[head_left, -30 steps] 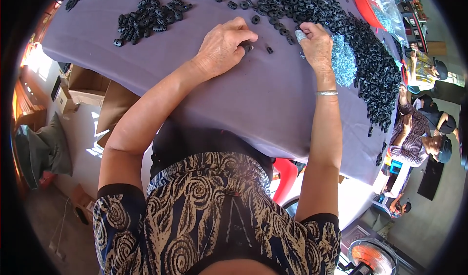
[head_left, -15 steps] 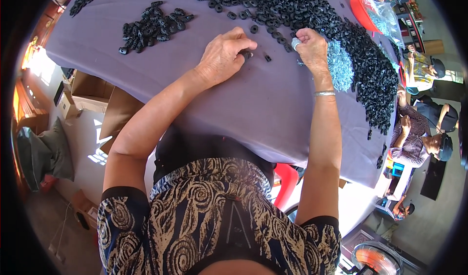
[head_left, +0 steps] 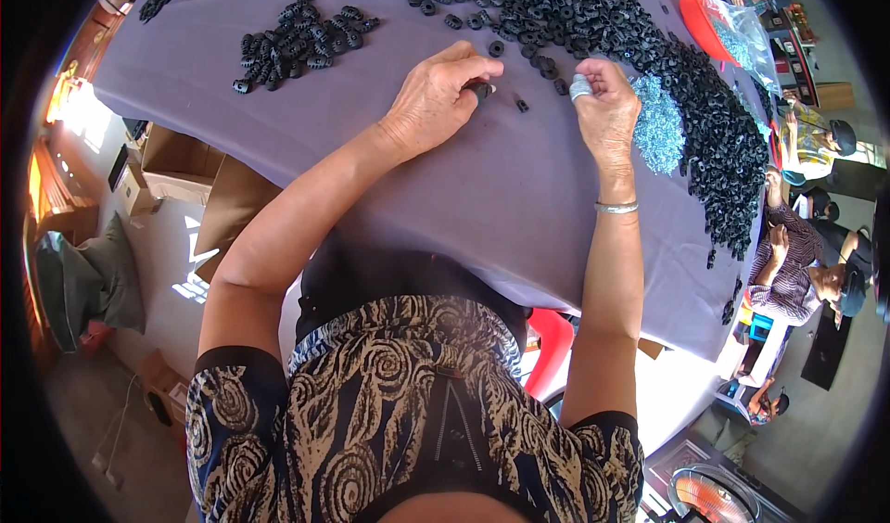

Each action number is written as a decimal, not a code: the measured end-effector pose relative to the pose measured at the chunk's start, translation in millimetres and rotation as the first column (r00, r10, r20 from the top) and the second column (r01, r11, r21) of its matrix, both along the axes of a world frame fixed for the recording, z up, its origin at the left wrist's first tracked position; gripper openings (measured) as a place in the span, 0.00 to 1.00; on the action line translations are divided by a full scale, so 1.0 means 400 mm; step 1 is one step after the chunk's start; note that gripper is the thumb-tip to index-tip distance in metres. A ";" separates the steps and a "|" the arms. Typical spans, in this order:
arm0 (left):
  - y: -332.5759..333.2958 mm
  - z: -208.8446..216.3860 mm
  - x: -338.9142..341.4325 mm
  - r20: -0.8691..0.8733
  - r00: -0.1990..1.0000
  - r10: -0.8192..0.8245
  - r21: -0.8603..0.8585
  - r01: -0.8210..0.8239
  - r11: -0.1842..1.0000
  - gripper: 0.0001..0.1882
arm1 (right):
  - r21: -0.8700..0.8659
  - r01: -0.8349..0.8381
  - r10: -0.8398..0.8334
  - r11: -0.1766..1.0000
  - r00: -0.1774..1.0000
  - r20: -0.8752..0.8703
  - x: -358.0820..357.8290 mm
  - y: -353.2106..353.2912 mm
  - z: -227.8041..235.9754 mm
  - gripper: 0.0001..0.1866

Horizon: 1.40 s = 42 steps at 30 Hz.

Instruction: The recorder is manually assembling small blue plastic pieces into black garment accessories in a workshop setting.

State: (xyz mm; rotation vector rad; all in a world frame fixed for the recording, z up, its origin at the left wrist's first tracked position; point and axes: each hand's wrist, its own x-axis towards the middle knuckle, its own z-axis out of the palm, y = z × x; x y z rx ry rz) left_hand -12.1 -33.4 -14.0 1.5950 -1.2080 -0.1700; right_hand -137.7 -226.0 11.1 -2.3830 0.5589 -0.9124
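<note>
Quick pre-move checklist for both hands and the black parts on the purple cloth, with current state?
1. Left hand pinches a small black part: ok.
2. Right hand holds small silvery pieces at its fingertips: ok; count cannot tell.
3. Black part seated against the silvery pieces: cannot tell, fingers hide it.
4. Large black pile lies just beyond both hands: ok.
5. Silvery heap lies beside the right hand: ok.
6. Small separate pile sits apart, far left on the purple cloth: ok.
</note>
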 end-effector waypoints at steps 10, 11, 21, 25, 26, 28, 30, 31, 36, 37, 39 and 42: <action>-0.002 -0.004 0.000 -0.017 0.999 0.046 -0.040 -0.047 0.998 0.19 | -0.035 -0.178 0.170 0.983 0.971 -0.167 0.038 0.006 0.009 0.13; -0.001 -0.004 0.001 -0.015 0.999 0.047 -0.040 -0.048 0.998 0.19 | -0.040 -0.167 0.156 0.985 0.968 -0.197 0.044 0.002 0.004 0.12; 0.004 0.009 -0.006 -0.090 0.996 -0.019 -0.107 0.010 0.994 0.26 | 0.135 -0.143 0.154 0.980 0.986 -0.071 0.023 0.060 -0.001 0.07; -0.001 0.007 -0.002 -0.043 0.990 -0.135 -0.152 0.127 0.980 0.23 | 0.384 -0.289 0.324 0.877 0.946 -0.026 0.001 0.121 0.019 0.07; -0.002 0.007 -0.001 -0.042 0.988 -0.147 -0.152 0.139 0.979 0.23 | 0.383 -0.279 0.312 0.880 0.950 -0.025 0.000 0.129 0.028 0.07; -0.001 0.005 0.001 -0.092 0.972 -0.217 -0.182 0.198 0.963 0.19 | 0.391 -0.329 0.356 0.860 0.934 0.003 -0.004 0.141 0.039 0.07; -0.001 0.005 0.006 -0.157 0.950 -0.270 -0.153 0.246 0.957 0.15 | 0.404 -0.332 0.359 0.852 0.933 0.010 -0.004 0.141 0.036 0.06; 0.000 0.005 0.005 -0.228 0.927 -0.299 -0.191 0.258 0.947 0.14 | 0.422 -0.330 0.361 0.844 0.932 0.008 -0.005 0.144 0.036 0.07; -0.004 0.005 0.001 -0.327 0.889 -0.321 -0.286 0.231 0.930 0.14 | 0.601 -0.418 0.433 0.681 0.892 0.130 -0.014 0.129 0.027 0.07; -0.003 0.003 0.000 -0.328 0.889 -0.321 -0.284 0.231 0.931 0.14 | 0.549 -0.383 0.382 0.743 0.916 0.122 -0.020 0.116 0.032 0.07; 0.002 0.002 0.002 -0.413 0.877 -0.245 -0.174 0.188 0.967 0.12 | 0.446 -0.280 0.252 0.850 0.960 0.123 -0.039 0.062 0.041 0.07; -0.001 -0.008 0.015 -0.298 0.938 -0.177 -0.042 0.172 0.984 0.15 | 0.430 -0.191 0.129 0.883 0.977 0.170 -0.092 -0.027 0.042 0.06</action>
